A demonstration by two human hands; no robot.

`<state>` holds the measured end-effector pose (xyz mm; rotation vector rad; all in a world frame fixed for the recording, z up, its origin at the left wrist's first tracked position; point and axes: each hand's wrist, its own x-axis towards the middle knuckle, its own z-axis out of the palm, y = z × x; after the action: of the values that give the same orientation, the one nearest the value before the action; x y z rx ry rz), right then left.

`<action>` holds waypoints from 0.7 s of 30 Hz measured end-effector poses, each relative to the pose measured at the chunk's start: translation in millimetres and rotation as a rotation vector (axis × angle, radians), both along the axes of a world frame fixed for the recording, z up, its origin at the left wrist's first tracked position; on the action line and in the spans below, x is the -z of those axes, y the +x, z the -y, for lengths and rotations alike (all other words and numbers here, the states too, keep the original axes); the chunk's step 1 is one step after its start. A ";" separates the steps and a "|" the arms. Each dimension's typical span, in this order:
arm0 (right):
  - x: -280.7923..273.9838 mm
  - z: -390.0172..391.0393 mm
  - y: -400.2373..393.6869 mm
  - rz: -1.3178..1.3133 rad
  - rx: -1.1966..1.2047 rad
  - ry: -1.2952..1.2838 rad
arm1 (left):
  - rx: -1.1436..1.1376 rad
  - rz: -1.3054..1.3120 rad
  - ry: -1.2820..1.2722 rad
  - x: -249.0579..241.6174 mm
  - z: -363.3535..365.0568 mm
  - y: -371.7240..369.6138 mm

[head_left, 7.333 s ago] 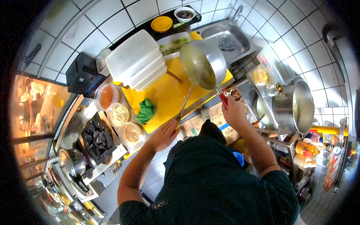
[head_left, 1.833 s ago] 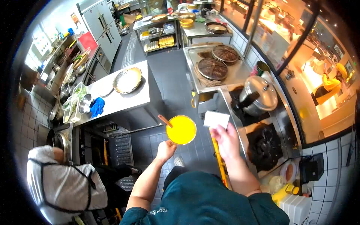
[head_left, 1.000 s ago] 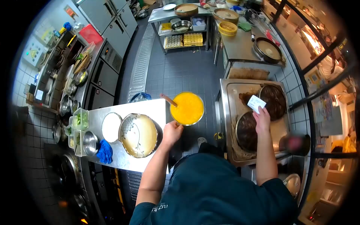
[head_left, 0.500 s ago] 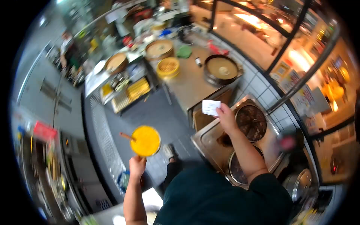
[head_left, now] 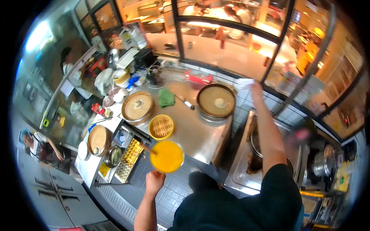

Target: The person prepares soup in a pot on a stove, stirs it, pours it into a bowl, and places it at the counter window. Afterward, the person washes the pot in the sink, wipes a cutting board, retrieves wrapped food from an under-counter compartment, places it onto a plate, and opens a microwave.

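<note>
My left hand [head_left: 155, 181] is closed at the near rim of a round container [head_left: 167, 156] of bright yellow contents, with a brown handle [head_left: 148, 148] sticking out on its left. The container is held above the floor beside the steel counter. My right hand [head_left: 256, 89] is stretched forward near the tiled wall under the window, its fingers pinching a small white paper [head_left: 245, 83]. Below my right arm is a steel stove top [head_left: 239, 174] with round pots partly hidden by the arm.
On the steel counter [head_left: 192, 138] stand a large round lidded pot [head_left: 216, 101], a yellow steamer [head_left: 161, 127], a green cloth [head_left: 166, 97] and another lidded steamer [head_left: 137, 107]. Trays of yellow pieces [head_left: 133, 151] lie left. A person [head_left: 40, 148] stands far left.
The view has turned and moved toward the counter. My right hand has reached further forward with the paper, up to the window wall. The yellow container is now close to the counter's edge.
</note>
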<state>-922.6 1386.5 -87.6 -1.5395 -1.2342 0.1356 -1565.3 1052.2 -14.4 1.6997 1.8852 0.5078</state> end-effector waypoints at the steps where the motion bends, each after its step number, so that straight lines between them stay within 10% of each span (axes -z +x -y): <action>1: -80.6 24.6 -28.4 -0.117 0.149 -0.235 | 0.057 0.028 0.084 5.8 -27.0 -1.1; 10: -68.9 -98.5 126.9 0.463 0.448 0.061 | 0.208 0.089 -0.065 -1.1 -225.5 40.1; 21: -122.0 -98.8 34.1 0.203 0.544 -0.029 | 0.518 0.248 -0.068 29.7 -397.0 163.7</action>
<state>-888.5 1485.3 34.4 -1.8938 -0.9247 -0.3662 -1401.5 1449.2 -44.1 1.8878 1.2123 0.4137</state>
